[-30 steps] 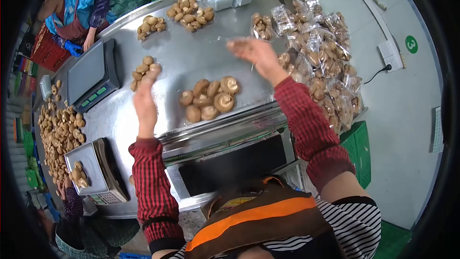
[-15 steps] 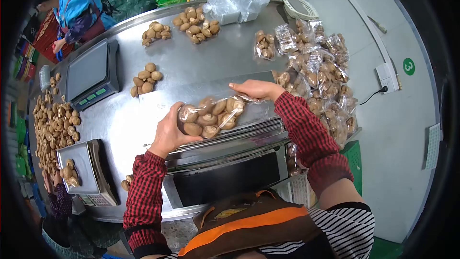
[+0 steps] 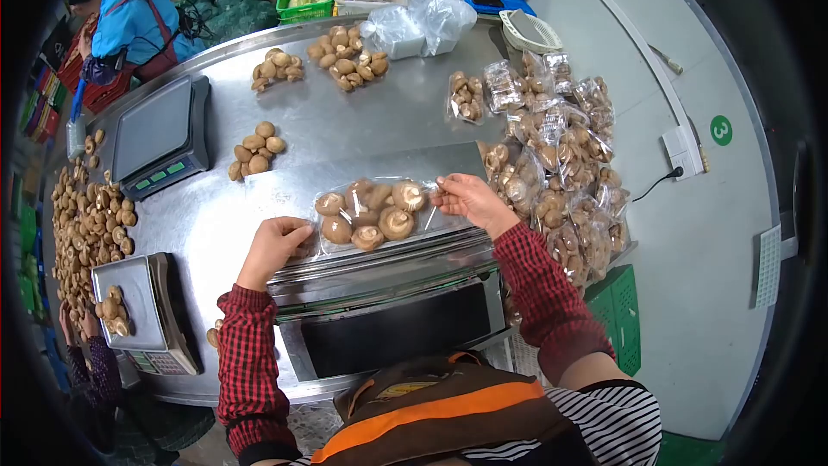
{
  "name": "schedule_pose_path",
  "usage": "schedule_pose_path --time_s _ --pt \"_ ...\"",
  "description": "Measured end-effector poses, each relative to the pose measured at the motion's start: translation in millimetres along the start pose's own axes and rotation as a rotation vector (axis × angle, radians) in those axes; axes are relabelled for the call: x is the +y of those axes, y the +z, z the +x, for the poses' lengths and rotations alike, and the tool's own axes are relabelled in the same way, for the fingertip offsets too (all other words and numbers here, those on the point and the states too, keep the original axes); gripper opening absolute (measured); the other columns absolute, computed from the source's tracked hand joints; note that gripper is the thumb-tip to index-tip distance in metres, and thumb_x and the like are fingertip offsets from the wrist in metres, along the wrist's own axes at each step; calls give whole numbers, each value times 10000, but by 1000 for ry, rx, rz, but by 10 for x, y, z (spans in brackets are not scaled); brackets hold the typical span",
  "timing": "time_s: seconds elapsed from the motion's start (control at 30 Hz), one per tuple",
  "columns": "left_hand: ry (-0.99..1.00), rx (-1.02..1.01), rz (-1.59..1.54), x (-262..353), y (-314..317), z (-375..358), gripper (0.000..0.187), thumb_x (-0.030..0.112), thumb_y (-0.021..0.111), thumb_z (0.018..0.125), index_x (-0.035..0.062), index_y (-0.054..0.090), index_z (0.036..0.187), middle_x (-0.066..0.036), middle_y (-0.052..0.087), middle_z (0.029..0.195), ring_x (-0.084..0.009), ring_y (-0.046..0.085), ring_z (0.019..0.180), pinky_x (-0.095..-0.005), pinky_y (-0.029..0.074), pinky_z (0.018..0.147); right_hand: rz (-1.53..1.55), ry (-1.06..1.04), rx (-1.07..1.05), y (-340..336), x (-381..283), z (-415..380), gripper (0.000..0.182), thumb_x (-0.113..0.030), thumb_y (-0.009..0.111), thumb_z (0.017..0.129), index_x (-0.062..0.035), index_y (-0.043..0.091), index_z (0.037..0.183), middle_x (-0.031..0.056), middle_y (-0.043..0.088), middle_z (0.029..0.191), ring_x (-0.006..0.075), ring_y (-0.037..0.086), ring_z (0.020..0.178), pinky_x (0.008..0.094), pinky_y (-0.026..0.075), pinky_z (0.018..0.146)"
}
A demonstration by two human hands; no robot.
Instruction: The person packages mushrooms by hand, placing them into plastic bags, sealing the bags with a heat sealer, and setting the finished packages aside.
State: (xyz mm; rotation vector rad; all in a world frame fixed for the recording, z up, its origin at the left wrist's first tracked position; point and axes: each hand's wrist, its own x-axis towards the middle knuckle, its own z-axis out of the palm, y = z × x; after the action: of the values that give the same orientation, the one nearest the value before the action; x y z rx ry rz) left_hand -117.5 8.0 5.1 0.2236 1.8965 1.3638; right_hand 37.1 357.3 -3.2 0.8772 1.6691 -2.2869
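Note:
A clear plastic bag of brown mushrooms [image 3: 366, 211] lies flat along the metal ledge in front of me, the mushrooms spread in a rough double row. At its left end, my left hand [image 3: 278, 246] pinches the film between thumb and fingers. My right hand [image 3: 470, 201] grips the gathered plastic at the other end, fingers closed. Just below the bag runs the sealing machine's edge with a dark front panel [image 3: 397, 328]. A small pile of loose mushrooms [image 3: 257, 152] sits on the table beyond my left hand.
Filled mushroom bags [image 3: 552, 155] are heaped on the right. A scale [image 3: 159, 134] stands at the back left, another scale [image 3: 138, 302] nearer, beside a large mushroom heap [image 3: 90, 220]. Plastic bags [image 3: 423, 22] lie at the back. Another person's hands [image 3: 79, 325] reach in at left.
The bag has gone from being held tilted to lying flat, its mushrooms spread out. My left hand slid off the mushrooms to the bag's left end; my right hand moved slightly lower.

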Motion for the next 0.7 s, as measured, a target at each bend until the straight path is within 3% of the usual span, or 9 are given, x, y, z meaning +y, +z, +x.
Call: schedule_pose_path --time_s 0.1,0.17,0.23,0.3,0.37,0.43,0.53,0.63,0.7 --pt "85 66 62 -153 88 89 219 135 626 915 -76 681 935 -38 658 731 -83 577 599 -226 459 547 162 -57 100 117 187 60 211 -232 624 954 -35 554 974 93 656 975 137 644 841 250 534 732" --pt "117 99 31 -218 178 120 213 131 614 915 -74 674 900 -59 657 710 -97 588 620 -251 464 565 187 -215 253 265 231 81 203 -228 641 944 -46 551 935 84 637 946 145 644 823 265 538 740" --pt "253 204 231 -238 245 141 212 130 611 911 -73 669 898 -86 658 707 -120 598 641 -280 481 603 146 -237 207 354 285 78 226 -223 651 939 -20 553 917 81 620 911 144 644 821 265 549 738" --pt "240 211 247 -190 286 115 213 128 611 905 -80 654 898 -115 664 714 -139 607 662 -303 491 633 -85 -290 143 429 335 94 260 -222 657 935 17 557 916 82 613 903 142 640 828 261 562 723" --pt "274 211 196 -199 268 137 212 127 607 905 -82 638 891 -115 673 732 -136 607 661 -301 491 634 -88 -320 150 364 295 106 266 -210 647 940 40 557 933 84 611 903 130 633 806 249 571 686" --pt "291 235 229 -220 305 108 189 116 591 915 -69 620 895 -145 670 737 -180 624 653 -323 496 634 -324 -339 284 276 233 62 233 -189 629 949 35 568 935 91 605 903 136 639 806 249 576 662" --pt "398 419 385 -170 448 36 141 97 560 930 -38 593 906 -234 636 756 -365 646 690 -399 498 648 -158 -308 266 431 342 83 220 -171 582 971 31 501 999 119 590 916 176 659 743 287 589 617" --pt "302 385 244 -128 476 31 134 85 552 929 -43 585 907 -244 634 763 -391 643 709 -418 495 651 -24 -237 253 561 304 -30 229 -162 533 991 23 411 1048 152 573 918 208 663 660 326 591 562" --pt "390 414 311 -88 501 -138 136 87 548 933 -43 581 911 -242 631 752 -381 642 695 -419 492 642 -25 -241 277 517 275 -207 228 -165 512 999 26 399 1049 167 568 926 216 666 645 332 585 529"
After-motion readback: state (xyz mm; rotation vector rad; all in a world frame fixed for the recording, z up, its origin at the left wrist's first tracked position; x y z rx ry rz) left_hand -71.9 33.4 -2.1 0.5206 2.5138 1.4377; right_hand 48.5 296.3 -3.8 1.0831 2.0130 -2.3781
